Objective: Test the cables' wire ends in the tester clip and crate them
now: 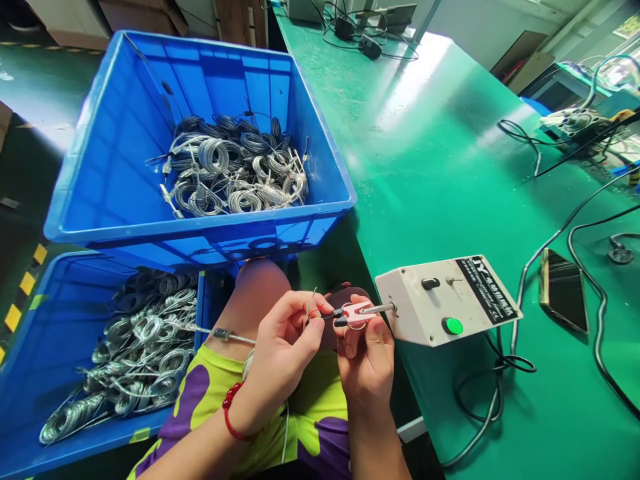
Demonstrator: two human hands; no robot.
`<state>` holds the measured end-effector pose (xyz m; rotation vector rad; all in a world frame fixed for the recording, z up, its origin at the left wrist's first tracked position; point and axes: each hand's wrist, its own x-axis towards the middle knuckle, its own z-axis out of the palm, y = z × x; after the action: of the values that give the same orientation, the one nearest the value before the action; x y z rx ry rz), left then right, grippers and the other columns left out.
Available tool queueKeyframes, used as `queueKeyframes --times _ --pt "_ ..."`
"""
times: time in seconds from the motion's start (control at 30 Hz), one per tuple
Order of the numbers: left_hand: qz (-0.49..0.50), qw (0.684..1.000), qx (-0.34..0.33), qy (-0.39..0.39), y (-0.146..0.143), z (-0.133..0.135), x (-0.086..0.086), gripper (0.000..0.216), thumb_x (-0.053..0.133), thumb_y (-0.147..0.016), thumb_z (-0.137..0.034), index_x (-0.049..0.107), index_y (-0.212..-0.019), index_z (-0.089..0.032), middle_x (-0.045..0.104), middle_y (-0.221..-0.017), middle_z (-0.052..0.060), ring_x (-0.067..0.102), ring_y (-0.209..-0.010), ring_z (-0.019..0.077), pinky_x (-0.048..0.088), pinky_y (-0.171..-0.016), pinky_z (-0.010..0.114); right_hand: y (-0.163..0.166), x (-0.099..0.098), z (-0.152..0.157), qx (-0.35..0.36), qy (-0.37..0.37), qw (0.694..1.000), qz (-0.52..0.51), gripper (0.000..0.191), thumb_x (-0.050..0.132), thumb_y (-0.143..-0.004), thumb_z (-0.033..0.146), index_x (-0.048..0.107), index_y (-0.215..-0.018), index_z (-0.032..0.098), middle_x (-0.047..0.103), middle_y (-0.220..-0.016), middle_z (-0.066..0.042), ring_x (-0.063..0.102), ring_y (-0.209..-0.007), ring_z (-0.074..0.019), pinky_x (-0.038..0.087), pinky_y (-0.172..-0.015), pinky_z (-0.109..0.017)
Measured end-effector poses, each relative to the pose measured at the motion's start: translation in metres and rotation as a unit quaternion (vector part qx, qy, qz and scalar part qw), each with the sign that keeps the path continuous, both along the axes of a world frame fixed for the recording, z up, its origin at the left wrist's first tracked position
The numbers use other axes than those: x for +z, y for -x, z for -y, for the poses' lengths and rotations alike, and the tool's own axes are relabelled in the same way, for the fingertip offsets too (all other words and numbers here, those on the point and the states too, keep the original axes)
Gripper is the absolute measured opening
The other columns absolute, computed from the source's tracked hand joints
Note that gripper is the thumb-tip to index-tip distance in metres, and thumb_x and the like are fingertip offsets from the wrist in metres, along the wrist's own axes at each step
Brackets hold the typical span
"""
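Between its thumb and fingertips my left hand (290,340) pinches the thin wire ends of a cable, one of them red. A clear cable (235,337) with a connector runs from the left over my leg to that hand. My right hand (369,357) grips a pink clip (356,313) with black tips, whose rear end sits at the metal spindle (383,308) of a small white machine (445,300). The wires reach the clip's black tips; whether they are clamped there I cannot tell.
A large blue bin (200,230) holds coiled clear and black cables (240,167). Lower left, another blue bin (30,400) contains more coils (145,360). On the green table (425,180) lie a phone (563,290) and loose grey cords (520,293). Adapters (370,47) stand at the back.
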<state>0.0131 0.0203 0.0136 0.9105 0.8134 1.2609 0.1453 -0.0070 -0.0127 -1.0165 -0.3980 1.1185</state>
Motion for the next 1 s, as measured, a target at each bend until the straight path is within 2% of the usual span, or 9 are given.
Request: queueKeyframes --times 0.17,0.37,0.53,0.8,1.0 --pt "0.008 1.000 -0.009 0.010 -0.002 -0.001 -0.001 0.005 0.081 -0.106 -0.026 0.080 -0.104 -0.022 0.079 -0.108 0.004 0.048 -0.063 0.0069 0.044 -0.057 0.018 -0.003 -0.005 0.001 0.017 -0.014 1.000 0.004 0.042 0.089 -0.098 0.061 0.089 -0.117 0.025 0.044 -0.054 0.009 0.039 -0.050 -0.0110 0.046 -0.059 -0.025" --pt "0.010 1.000 -0.025 0.012 -0.001 -0.003 0.001 0.012 0.083 -0.106 -0.031 0.079 -0.100 -0.020 0.077 -0.098 0.003 0.047 -0.061 0.0073 0.042 -0.057 0.018 -0.005 -0.007 0.002 0.010 -0.015 1.000 0.002 0.042 0.090 -0.096 0.062 0.090 -0.116 0.024 0.044 -0.053 0.009 0.041 -0.050 -0.0118 0.049 -0.059 -0.026" --pt "0.003 1.000 -0.026 0.005 -0.001 -0.005 0.003 0.012 0.083 -0.104 -0.029 0.078 -0.097 -0.020 0.075 -0.099 0.004 0.052 -0.069 0.0093 0.046 -0.064 0.018 -0.009 -0.012 0.005 0.047 -0.014 0.999 -0.001 0.043 0.086 -0.100 0.061 0.088 -0.121 0.024 0.044 -0.054 0.008 0.043 -0.050 -0.0127 0.047 -0.058 -0.027" --pt "0.005 0.999 -0.030 -0.013 0.001 -0.003 0.002 0.012 0.082 -0.104 -0.028 0.077 -0.096 -0.022 0.073 -0.098 0.004 0.058 -0.080 0.0139 0.050 -0.073 0.021 -0.009 -0.013 0.007 0.039 -0.009 0.999 -0.008 0.044 0.087 -0.099 0.062 0.088 -0.120 0.023 0.045 -0.054 0.008 0.044 -0.052 -0.0132 0.045 -0.058 -0.026" --pt "-0.003 0.999 -0.029 -0.031 -0.001 -0.005 0.003 0.011 0.079 -0.103 -0.020 0.074 -0.094 -0.021 0.075 -0.102 0.004 0.062 -0.082 0.0137 0.052 -0.073 0.021 -0.011 -0.017 0.007 0.045 -0.015 0.999 0.002 0.044 0.084 -0.101 0.061 0.085 -0.123 0.023 0.044 -0.055 0.009 0.039 -0.050 -0.0116 0.037 -0.054 -0.024"
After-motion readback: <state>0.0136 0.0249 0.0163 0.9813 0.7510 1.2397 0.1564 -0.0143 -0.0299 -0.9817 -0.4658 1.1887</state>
